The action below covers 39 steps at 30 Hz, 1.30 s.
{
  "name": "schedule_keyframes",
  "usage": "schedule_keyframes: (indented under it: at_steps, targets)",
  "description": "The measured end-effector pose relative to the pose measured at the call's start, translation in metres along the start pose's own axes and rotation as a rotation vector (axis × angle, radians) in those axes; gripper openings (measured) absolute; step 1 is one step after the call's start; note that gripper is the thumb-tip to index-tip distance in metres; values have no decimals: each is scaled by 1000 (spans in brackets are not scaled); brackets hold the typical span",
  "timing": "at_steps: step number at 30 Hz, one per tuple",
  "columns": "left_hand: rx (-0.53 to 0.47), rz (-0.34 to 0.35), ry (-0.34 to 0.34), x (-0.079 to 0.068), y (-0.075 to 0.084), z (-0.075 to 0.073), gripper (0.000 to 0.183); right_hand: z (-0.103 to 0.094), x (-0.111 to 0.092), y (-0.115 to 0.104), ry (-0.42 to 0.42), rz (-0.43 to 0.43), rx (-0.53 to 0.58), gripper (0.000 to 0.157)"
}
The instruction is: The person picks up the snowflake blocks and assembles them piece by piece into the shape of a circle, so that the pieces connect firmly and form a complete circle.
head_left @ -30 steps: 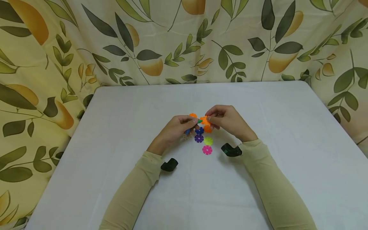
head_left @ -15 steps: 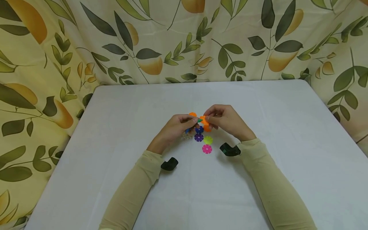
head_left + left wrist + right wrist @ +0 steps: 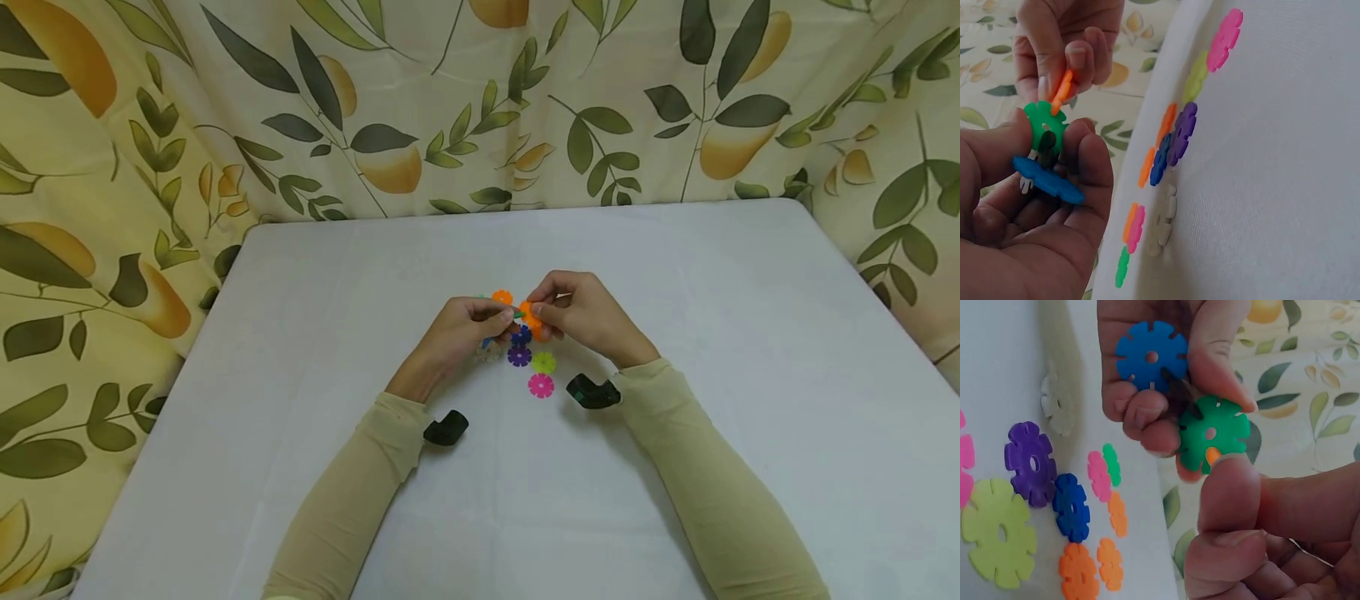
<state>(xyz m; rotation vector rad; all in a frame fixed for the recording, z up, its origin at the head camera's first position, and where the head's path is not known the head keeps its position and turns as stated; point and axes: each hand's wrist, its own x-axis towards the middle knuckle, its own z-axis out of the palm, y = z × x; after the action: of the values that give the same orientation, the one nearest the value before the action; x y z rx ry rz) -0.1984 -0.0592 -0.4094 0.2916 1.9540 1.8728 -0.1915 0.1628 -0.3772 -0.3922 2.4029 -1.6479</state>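
Observation:
My left hand (image 3: 461, 329) holds a small joined cluster of notched plastic discs. In the right wrist view its green disc (image 3: 1229, 419) is gripped between thumb and fingers. A dark disc (image 3: 1179, 387), seen edge-on, links the green one to a blue disc (image 3: 1138, 347) over the curled fingers. My right hand (image 3: 585, 312) pinches an orange disc (image 3: 1061, 90), whose edge meets the green disc's rim, the two at an angle. Most of that orange disc is hidden behind the right fingertips in the right wrist view.
Loose notched discs lie on the white table (image 3: 375, 517) beneath the hands: purple (image 3: 1015, 453), dark blue (image 3: 1066, 494), yellow-green (image 3: 979, 519), pink (image 3: 541, 385), a whitish one (image 3: 1166, 219), several orange (image 3: 1075, 575) and a green one (image 3: 1122, 267). A leaf-patterned curtain (image 3: 450, 108) hangs behind the table.
My right hand has moved slightly left, bringing the orange disc closer to the green disc. The left hand has barely moved and keeps its grip.

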Motion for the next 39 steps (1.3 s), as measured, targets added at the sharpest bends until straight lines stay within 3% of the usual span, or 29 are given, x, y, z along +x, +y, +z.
schedule_keyframes:
  at_steps: [6,13,16,21,29,34,39]
  targets:
    - [-11,1,-6,1,2,0,25,1,1,-3,4,1,-1,9]
    - [8,-24,-58,-3,10,-12,28,4,3,-3,26,-7,2,11]
    - [19,-28,-62,-4,13,-15,27,6,4,-5,-1,-15,2,13]
    - [15,-16,-46,-4,12,-15,18,10,6,-6,-39,-13,22,16]
    - [16,-11,0,-7,13,-21,16,10,5,-4,-1,-15,-2,20]
    - [29,0,23,-10,17,-30,17,12,6,2,33,-15,-51,20]
    - [14,29,27,-10,20,-38,19,16,7,12,38,13,-195,21]
